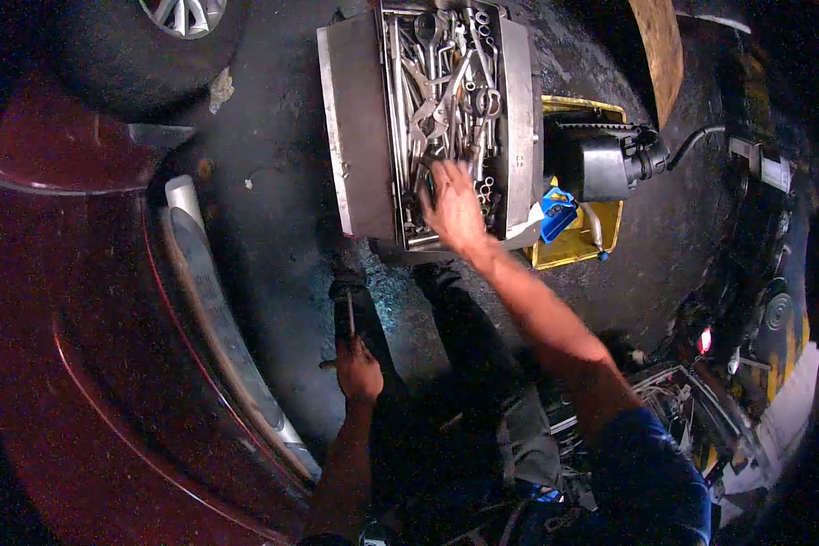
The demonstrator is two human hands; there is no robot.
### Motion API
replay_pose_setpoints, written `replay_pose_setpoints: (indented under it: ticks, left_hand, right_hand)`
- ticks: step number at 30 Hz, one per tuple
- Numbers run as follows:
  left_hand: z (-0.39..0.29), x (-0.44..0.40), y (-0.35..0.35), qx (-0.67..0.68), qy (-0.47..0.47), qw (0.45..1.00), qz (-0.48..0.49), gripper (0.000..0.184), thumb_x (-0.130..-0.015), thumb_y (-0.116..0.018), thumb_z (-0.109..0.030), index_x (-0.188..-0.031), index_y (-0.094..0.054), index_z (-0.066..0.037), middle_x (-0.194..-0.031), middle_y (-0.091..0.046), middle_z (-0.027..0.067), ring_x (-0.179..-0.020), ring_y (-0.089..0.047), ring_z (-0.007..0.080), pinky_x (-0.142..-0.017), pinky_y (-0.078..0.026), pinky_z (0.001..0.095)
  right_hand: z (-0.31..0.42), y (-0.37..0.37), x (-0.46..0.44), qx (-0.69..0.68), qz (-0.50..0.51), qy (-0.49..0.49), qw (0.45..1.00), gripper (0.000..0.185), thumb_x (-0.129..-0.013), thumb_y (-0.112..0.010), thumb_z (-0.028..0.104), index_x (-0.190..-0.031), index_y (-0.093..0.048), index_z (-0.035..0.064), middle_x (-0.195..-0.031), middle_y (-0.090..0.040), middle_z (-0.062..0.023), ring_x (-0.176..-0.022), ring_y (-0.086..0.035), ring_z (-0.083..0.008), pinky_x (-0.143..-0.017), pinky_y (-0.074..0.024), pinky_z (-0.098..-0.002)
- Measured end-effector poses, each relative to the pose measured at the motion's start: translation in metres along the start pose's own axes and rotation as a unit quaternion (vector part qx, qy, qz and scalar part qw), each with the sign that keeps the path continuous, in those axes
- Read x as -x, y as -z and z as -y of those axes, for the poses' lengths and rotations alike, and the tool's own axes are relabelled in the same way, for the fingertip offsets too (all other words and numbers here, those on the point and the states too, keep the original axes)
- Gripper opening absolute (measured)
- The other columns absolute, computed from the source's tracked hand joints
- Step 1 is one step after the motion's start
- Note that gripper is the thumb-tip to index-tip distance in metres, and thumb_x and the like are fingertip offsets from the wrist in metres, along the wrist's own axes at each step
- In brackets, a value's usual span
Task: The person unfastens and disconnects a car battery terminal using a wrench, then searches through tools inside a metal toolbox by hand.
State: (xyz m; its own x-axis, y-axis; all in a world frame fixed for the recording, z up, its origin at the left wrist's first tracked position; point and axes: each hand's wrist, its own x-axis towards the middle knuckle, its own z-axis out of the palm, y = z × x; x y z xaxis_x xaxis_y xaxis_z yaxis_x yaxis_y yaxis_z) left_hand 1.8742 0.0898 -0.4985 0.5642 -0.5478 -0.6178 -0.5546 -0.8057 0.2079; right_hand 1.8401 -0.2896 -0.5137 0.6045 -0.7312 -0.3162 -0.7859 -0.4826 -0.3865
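An open metal toolbox [358,136] stands on the floor, its middle tray heaped with wrenches [469,68], pliers and other hand tools. My right hand [455,211] reaches into the near part of this tray. Its fingers are stretched out over the tools, a little blurred, and I see nothing held in them. Lower down, my left hand [360,371] is closed around a slim rod-like metal tool [350,314] that points away from me. The exact kind of that tool is too dark to make out.
A dark red car body [82,273] with a wheel [184,14] fills the left side. Right of the toolbox sits a yellow crate [578,247] with a black plastic part [601,164] and a blue container [557,217]. Vehicle parts and cables [682,400] lie at lower right.
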Motion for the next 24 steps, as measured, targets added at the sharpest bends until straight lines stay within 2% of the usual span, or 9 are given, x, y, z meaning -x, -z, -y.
replay_pose_setpoints:
  ticks: [1,3,6,10,13,17,18,21,24]
  left_hand:
    - [0.003,0.003,-0.003,-0.018,-0.022,0.999,-0.016,0.030,-0.096,-0.052,-0.011,-0.125,-0.062,-0.009,-0.111,-0.061,0.0222,-0.102,-0.061,0.0409,-0.091,-0.049,0.0519]
    - [0.001,0.001,-0.001,-0.028,-0.026,0.999,-0.011,0.032,-0.096,-0.052,-0.010,-0.127,-0.061,-0.010,-0.113,-0.062,0.0221,-0.103,-0.061,0.0410,-0.093,-0.049,0.0530]
    - [-0.007,-0.002,0.006,-0.006,0.011,0.999,0.031,0.034,-0.094,-0.055,-0.010,-0.128,-0.061,-0.011,-0.114,-0.064,0.0211,-0.104,-0.061,0.0407,-0.095,-0.048,0.0537]
    - [0.002,-0.002,-0.002,-0.047,-0.031,0.998,0.011,0.034,-0.092,-0.057,-0.010,-0.126,-0.061,-0.010,-0.108,-0.065,0.0197,-0.100,-0.061,0.0402,-0.091,-0.049,0.0521]
    - [-0.001,-0.002,-0.001,-0.052,-0.068,0.996,-0.031,0.032,-0.092,-0.057,-0.009,-0.123,-0.062,-0.008,-0.104,-0.064,0.0202,-0.097,-0.061,0.0404,-0.087,-0.049,0.0507]
    - [0.005,-0.004,-0.004,-0.040,-0.072,0.996,-0.036,0.031,-0.091,-0.056,-0.008,-0.120,-0.063,-0.006,-0.103,-0.062,0.0214,-0.097,-0.061,0.0411,-0.085,-0.049,0.0507]
    - [0.007,-0.003,-0.006,-0.034,-0.077,0.996,-0.038,0.031,-0.091,-0.056,-0.008,-0.120,-0.063,-0.005,-0.104,-0.062,0.0216,-0.097,-0.061,0.0411,-0.085,-0.049,0.0510]
    - [0.011,-0.006,-0.006,-0.033,-0.089,0.995,-0.043,0.030,-0.090,-0.056,-0.010,-0.120,-0.063,-0.005,-0.105,-0.062,0.0218,-0.097,-0.061,0.0412,-0.083,-0.050,0.0516]
    - [0.016,-0.001,-0.009,-0.079,-0.092,0.992,-0.037,0.029,-0.090,-0.057,-0.011,-0.118,-0.063,-0.005,-0.106,-0.062,0.0214,-0.094,-0.062,0.0416,-0.081,-0.050,0.0515]
  right_hand:
    - [-0.004,-0.034,0.002,-0.150,-0.093,-0.031,0.984,0.043,-0.091,-0.065,0.020,-0.124,-0.058,-0.0062,-0.125,-0.059,-0.0280,-0.122,-0.053,-0.0416,-0.109,-0.0398,-0.0456]
    - [0.017,-0.036,-0.011,-0.247,-0.092,-0.130,0.956,0.049,-0.095,-0.061,0.025,-0.129,-0.053,-0.0097,-0.129,-0.056,-0.0304,-0.124,-0.051,-0.0428,-0.111,-0.0380,-0.0460]
    - [0.034,-0.045,-0.019,-0.197,-0.089,-0.188,0.958,0.060,-0.097,-0.057,0.030,-0.141,-0.043,-0.0089,-0.136,-0.051,-0.0311,-0.127,-0.048,-0.0434,-0.113,-0.0343,-0.0476]
    - [0.049,-0.058,0.000,-0.243,-0.117,-0.145,0.952,0.068,-0.087,-0.070,0.020,-0.142,-0.040,-0.0076,-0.138,-0.050,-0.0297,-0.132,-0.044,-0.0441,-0.115,-0.0293,-0.0497]
    - [0.051,-0.053,-0.017,-0.240,-0.122,-0.188,0.945,0.069,-0.083,-0.073,0.022,-0.135,-0.044,-0.0110,-0.132,-0.054,-0.0289,-0.123,-0.050,-0.0446,-0.109,-0.0355,-0.0514]
    - [0.038,-0.039,-0.041,-0.217,-0.052,-0.181,0.958,0.068,-0.079,-0.077,0.020,-0.128,-0.045,-0.0152,-0.113,-0.062,-0.0335,-0.117,-0.057,-0.0464,-0.110,-0.0354,-0.0523]
    - [0.033,-0.035,-0.045,-0.227,-0.007,-0.190,0.955,0.061,-0.081,-0.076,0.023,-0.124,-0.050,-0.0107,-0.108,-0.063,-0.0331,-0.108,-0.061,-0.0466,-0.101,-0.0449,-0.0507]
    - [0.034,-0.038,-0.043,-0.200,-0.019,-0.227,0.953,0.062,-0.085,-0.073,0.029,-0.129,-0.050,-0.0071,-0.104,-0.065,-0.0314,-0.103,-0.063,-0.0464,-0.093,-0.0500,-0.0491]
    - [0.006,-0.038,-0.046,-0.328,0.006,-0.210,0.921,0.060,-0.094,-0.066,0.043,-0.121,-0.058,-0.0096,-0.104,-0.069,-0.0282,-0.097,-0.067,-0.0388,-0.090,-0.0513,-0.0424]
